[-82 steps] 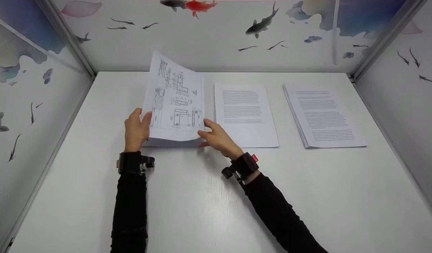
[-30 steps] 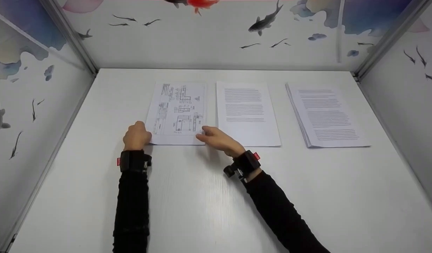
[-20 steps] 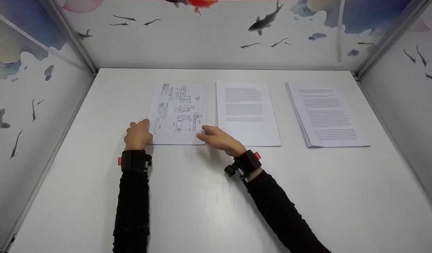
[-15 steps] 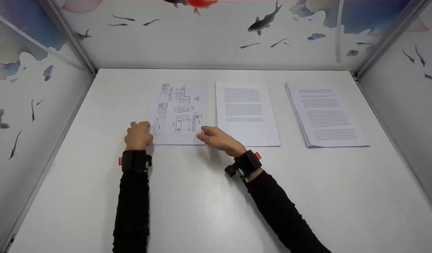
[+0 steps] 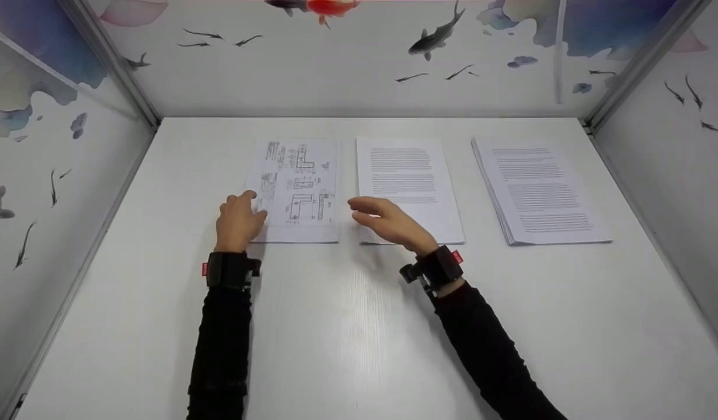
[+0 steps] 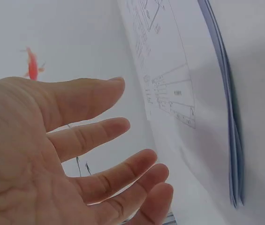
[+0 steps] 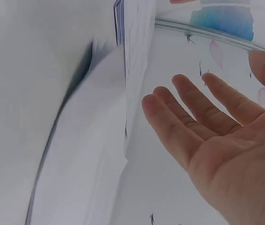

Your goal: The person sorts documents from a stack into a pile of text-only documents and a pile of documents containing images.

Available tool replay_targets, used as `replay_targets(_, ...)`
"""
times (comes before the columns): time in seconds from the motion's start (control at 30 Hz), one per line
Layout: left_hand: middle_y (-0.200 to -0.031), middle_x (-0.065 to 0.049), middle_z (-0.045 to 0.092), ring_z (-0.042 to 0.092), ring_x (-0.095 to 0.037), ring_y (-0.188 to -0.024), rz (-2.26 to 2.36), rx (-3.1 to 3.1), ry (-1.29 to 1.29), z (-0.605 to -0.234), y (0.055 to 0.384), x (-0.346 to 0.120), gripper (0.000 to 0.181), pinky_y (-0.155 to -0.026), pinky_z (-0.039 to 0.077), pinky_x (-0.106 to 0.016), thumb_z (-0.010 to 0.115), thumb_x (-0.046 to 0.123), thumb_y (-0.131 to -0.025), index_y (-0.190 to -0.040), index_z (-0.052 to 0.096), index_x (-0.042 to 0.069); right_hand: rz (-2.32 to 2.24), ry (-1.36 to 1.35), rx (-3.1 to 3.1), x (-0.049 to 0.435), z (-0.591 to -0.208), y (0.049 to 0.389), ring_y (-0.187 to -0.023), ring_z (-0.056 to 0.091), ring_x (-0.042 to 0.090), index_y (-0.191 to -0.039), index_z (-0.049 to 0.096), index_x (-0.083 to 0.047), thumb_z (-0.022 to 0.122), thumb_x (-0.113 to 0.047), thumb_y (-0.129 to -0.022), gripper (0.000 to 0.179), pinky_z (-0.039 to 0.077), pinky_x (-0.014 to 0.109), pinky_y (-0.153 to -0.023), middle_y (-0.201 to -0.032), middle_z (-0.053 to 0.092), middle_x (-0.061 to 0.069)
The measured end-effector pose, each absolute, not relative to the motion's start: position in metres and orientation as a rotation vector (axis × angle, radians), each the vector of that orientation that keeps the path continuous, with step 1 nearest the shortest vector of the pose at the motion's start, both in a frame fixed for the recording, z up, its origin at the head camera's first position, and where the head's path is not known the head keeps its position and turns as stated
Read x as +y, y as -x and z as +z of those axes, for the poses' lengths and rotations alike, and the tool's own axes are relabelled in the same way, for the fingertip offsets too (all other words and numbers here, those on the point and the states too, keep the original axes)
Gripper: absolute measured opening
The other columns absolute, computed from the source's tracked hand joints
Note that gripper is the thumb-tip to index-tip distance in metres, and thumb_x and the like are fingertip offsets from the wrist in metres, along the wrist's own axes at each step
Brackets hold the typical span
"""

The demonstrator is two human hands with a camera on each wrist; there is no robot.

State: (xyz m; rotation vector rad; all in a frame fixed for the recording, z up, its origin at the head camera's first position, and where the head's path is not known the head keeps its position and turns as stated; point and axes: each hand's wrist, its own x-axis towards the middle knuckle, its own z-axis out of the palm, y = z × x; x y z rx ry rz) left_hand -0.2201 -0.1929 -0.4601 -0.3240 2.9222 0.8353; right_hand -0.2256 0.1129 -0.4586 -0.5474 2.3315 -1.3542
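On the left of the white table lies a stack of paper [image 5: 303, 230] with a technical drawing on its top sheet. My left hand [image 5: 238, 223] is over that stack's lower left side, with relaxed, spread fingers and nothing between thumb and fingers in the left wrist view. The right hand [image 5: 394, 223] hovers over the left part of the middle paper stack [image 5: 429, 224], its fingers loosely extended and its palm bare in the right wrist view. Printed text lines cover the middle stack's upper half; the hand hides part of its lower left.
A thicker stack of printed sheets [image 5: 546, 192] lies at the right, its left edges slightly fanned. White panels painted with fish [image 5: 435, 41] enclose the table [image 5: 335, 350] at the back and sides. Each wrist wears a black camera band.
The lifted drawing sheets have come down flat on the left stack. Since then my right hand has left that stack and moved right; the left hand has shifted slightly right and its fingers have loosened.
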Motion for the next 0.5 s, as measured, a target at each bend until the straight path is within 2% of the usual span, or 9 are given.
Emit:
replay_targets(0.13, -0.135, -0.031, 0.050, 0.049, -0.045, -0.124, 0.852, 2.929, 0.282, -0.462, 0.223, -0.185, 0.055, -0.099, 0.043, -0.060, 0.057, 0.023, -0.097, -0.144, 0.043, -0.002, -1.316, 0.564, 2.460, 0.136, -0.458, 0.231, -0.135, 0.047, 0.027, -0.143, 0.049, -0.006, 0.051, -0.031, -0.102, 0.048, 0.039, 0.043, -0.111, -0.145, 0.052, 0.011)
replay_targets(0.27, -0.136, -0.028, 0.050, 0.051, -0.041, -0.124, 0.899, 2.913, 0.257, -0.465, 0.224, -0.176, 0.056, -0.100, 0.044, -0.055, 0.056, 0.026, -0.098, -0.145, 0.042, -0.001, -1.242, 0.527, 2.616, 0.163, -0.457, 0.236, -0.134, 0.048, 0.033, -0.140, 0.051, 0.000, 0.052, -0.027, -0.102, 0.047, 0.039, 0.046, -0.111, -0.142, 0.054, 0.017)
replay_targets(0.5, -0.135, -0.022, 0.054, 0.053, -0.036, -0.125, 0.962, 2.896, 0.126, -0.460, 0.222, -0.155, 0.054, -0.100, 0.045, -0.051, 0.057, 0.031, -0.098, -0.144, 0.045, 0.005, -1.120, 0.286, 2.830, 0.219, -0.454, 0.242, -0.134, 0.045, 0.039, -0.139, 0.050, 0.004, 0.054, -0.023, -0.101, 0.047, 0.036, 0.051, -0.111, -0.142, 0.051, 0.024)
